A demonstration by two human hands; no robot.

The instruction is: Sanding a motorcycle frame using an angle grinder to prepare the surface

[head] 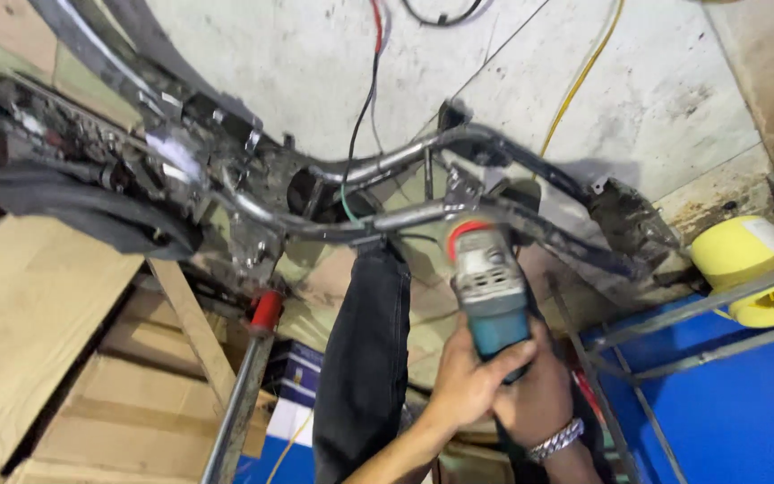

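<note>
Both hands clamp the teal angle grinder (pixel 492 291), left hand (pixel 468 385) wrapped round its body, right hand (pixel 539 394) closed just behind. Its long axis runs up and away from the fingers, head touching the metal frame tube (pixel 405 217) directly ahead.

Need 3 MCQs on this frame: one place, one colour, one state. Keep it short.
1. Where is the angle grinder head?
A. at the metal frame
B. on the cardboard
C. on the floor

2. What colour is the hard hat at right?
A. red
B. yellow
C. white

3. How is the grinder held?
A. left hand alone
B. by nobody
C. both hands

Key: 1 A, its head meets the frame tube. 2 B, its shell is yellow. 3 C, the left hand and right hand both wrap the teal body.
</note>
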